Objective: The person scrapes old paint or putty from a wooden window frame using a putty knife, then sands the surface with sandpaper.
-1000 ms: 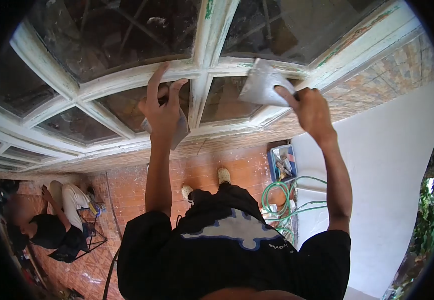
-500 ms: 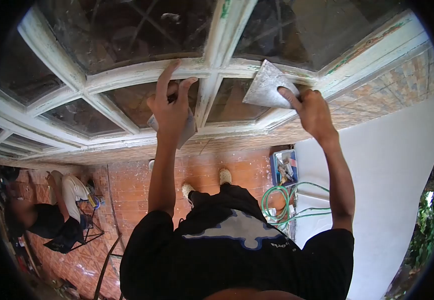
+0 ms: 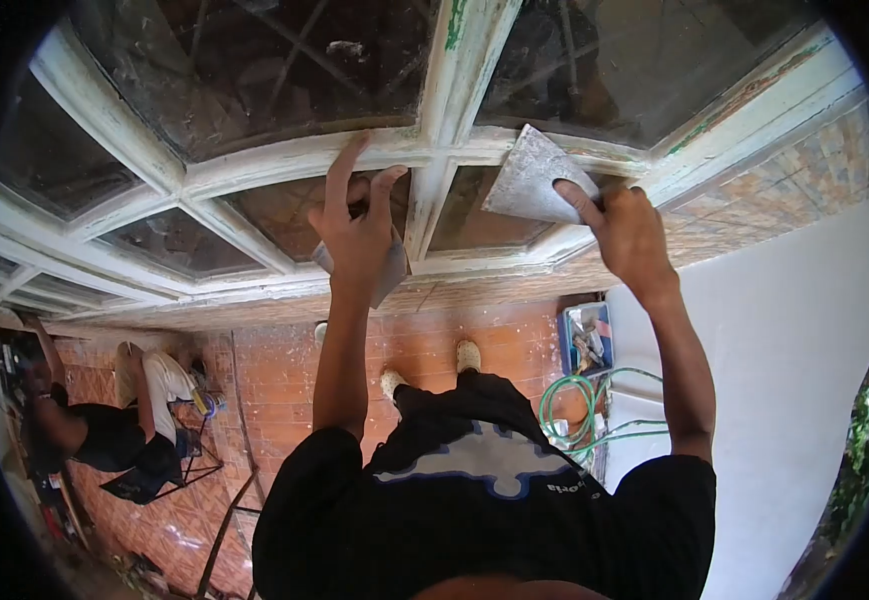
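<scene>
My right hand [image 3: 631,235] grips a wide putty knife [image 3: 537,178], its thumb flat on the speckled grey blade. The blade's upper corner overlaps the horizontal bar of the white window frame [image 3: 299,163]. Farther left, my left hand [image 3: 356,225] has its index finger stretched up to the same bar, with the thumb apart and the other fingers curled. A flat pale grey piece [image 3: 391,272] shows from behind this hand on both sides, held under the palm; its kind is hidden. Worn paint with green patches covers the frame around the dark glass panes [image 3: 644,70].
Below right stands a blue tray [image 3: 587,338] with tools, beside a coiled green hose [image 3: 566,410]. A white wall [image 3: 754,350] rises on the right. At the left a person [image 3: 104,430] sits on a folding chair. Pale flecks dot the tiled floor [image 3: 284,370].
The whole view has shifted slightly, so most things sit a little farther right. Both hands keep nearly the same grip and place. The seated person's arm now reaches up toward the window side.
</scene>
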`<state>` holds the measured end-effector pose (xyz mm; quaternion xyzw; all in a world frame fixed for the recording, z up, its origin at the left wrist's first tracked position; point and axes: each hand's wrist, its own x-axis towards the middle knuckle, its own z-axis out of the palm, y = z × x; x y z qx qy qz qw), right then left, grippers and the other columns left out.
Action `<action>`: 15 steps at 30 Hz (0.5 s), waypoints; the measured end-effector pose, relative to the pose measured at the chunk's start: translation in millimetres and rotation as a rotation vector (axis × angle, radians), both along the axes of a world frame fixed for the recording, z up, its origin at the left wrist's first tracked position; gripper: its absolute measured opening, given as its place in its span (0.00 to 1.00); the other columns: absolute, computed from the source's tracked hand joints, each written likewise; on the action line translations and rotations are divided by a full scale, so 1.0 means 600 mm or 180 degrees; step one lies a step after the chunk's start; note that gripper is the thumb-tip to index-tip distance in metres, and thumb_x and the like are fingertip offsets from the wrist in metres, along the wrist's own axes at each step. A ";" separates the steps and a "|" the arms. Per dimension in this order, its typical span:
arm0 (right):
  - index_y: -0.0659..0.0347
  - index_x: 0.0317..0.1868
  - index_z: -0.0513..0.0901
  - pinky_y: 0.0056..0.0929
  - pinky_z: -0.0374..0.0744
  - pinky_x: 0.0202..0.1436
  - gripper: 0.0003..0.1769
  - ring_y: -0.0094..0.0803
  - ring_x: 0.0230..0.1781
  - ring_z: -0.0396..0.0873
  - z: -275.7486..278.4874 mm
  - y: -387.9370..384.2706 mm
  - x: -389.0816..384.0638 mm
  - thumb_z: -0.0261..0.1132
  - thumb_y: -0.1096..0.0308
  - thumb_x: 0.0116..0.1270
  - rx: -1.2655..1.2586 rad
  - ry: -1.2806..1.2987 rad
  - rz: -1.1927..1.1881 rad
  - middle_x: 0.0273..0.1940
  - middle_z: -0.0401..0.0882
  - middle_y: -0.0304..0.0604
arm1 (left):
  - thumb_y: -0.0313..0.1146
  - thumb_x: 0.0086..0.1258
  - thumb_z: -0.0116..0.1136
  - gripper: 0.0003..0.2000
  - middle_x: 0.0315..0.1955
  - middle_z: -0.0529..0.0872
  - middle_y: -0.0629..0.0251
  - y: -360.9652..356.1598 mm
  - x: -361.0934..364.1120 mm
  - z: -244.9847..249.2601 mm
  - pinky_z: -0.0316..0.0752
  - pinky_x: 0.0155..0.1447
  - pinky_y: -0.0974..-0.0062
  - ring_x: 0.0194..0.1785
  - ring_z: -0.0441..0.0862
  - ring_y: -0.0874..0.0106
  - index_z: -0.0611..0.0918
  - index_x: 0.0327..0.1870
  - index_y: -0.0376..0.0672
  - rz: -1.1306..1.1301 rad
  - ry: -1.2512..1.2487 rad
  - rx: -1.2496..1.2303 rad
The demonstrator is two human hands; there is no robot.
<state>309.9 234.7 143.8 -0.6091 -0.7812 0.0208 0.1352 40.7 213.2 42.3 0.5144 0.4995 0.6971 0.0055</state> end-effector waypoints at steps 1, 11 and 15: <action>0.71 0.17 0.81 0.46 0.81 0.33 0.42 0.59 0.25 0.82 -0.002 -0.006 -0.007 0.59 0.34 0.67 0.0172 0.0048 0.0050 0.17 0.77 0.61 | 0.20 0.63 0.68 0.22 0.10 0.68 0.75 0.001 0.001 0.001 0.53 0.28 0.90 0.18 0.58 0.88 0.80 0.59 0.40 0.0000 -0.0022 -0.0007; 0.71 0.17 0.80 0.51 0.81 0.35 0.44 0.62 0.26 0.82 0.000 -0.013 0.024 0.58 0.32 0.67 0.0274 -0.0225 -0.0021 0.19 0.78 0.64 | 0.22 0.62 0.70 0.23 0.10 0.68 0.75 0.005 0.007 -0.006 0.53 0.27 0.89 0.17 0.57 0.86 0.80 0.59 0.40 -0.0016 -0.0173 -0.0044; 0.72 0.18 0.81 0.52 0.81 0.35 0.44 0.62 0.28 0.82 0.009 -0.007 0.017 0.57 0.32 0.67 0.0002 -0.0167 -0.0141 0.20 0.78 0.66 | 0.22 0.62 0.70 0.23 0.10 0.68 0.75 0.012 -0.002 -0.012 0.54 0.29 0.89 0.17 0.58 0.86 0.80 0.59 0.38 -0.0032 -0.0001 0.0184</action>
